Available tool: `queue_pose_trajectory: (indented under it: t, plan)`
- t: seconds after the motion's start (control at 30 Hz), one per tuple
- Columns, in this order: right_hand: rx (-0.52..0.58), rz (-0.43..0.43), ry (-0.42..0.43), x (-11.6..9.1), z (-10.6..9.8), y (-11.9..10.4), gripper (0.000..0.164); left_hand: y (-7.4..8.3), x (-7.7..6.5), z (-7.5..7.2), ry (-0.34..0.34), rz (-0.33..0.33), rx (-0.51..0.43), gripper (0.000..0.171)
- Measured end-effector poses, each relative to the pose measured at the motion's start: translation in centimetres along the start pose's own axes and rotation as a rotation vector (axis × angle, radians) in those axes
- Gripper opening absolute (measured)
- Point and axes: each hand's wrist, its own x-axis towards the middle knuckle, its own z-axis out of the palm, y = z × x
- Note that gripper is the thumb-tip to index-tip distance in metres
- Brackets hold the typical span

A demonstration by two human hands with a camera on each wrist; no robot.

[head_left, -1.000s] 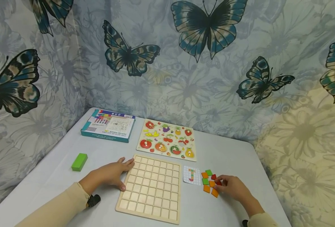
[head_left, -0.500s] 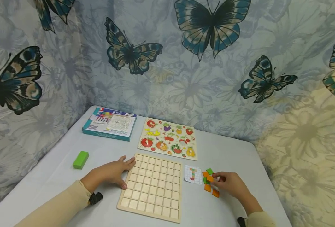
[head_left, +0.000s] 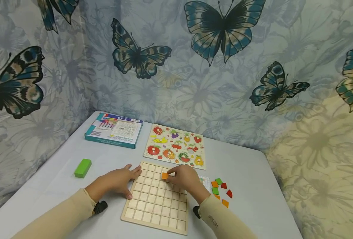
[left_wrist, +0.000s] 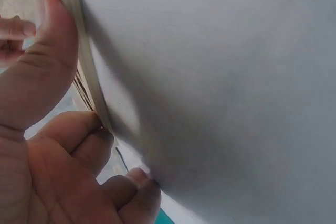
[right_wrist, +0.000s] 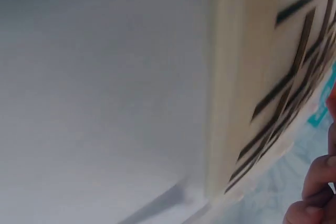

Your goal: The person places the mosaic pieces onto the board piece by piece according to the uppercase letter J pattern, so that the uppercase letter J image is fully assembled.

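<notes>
A wooden grid board (head_left: 148,209) lies on the table in front of me. My left hand (head_left: 118,182) rests along its left edge, thumb and fingertips on the rim; the left wrist view shows the thumb and fingers of this hand (left_wrist: 58,166) at the frame's side. Over the upper middle of the grid, my right hand (head_left: 186,179) pinches an orange square tile (head_left: 164,176) between thumb and fingertips. In the right wrist view, fingers (right_wrist: 315,177) show at the right edge beside the board's rim (right_wrist: 231,77).
Right of the board, a pattern card (head_left: 205,182) is partly hidden by the right hand. Several loose tiles lie beyond it, among them a green one (head_left: 215,191) and a red one (head_left: 229,193). Behind are a fruit puzzle (head_left: 176,127) and a box (head_left: 113,131); a green block (head_left: 83,168) lies left.
My right hand has picked up an orange tile from the loose tiles and moved left with it over the upper grid. The left hand has stayed on the board's edge.
</notes>
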Motion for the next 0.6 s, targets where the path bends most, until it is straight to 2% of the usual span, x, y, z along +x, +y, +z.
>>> queue_pose_trajectory:
  t: [0.2,0.43,0.6]
  plan:
    - [-0.015,0.03,-0.033,1.6,1.3,-1.8,0.022,0.0,0.0,0.1,0.021,-0.006,0.007,0.106]
    - [-0.019,0.012,-0.043,2.1,1.6,-2.3,0.021,-0.4,0.2,0.2,0.037,-0.02,0.019,0.109]
    - [-0.049,0.024,-0.065,2.2,1.6,-2.2,0.026,-0.4,0.1,0.3,0.032,-0.006,0.0,0.108]
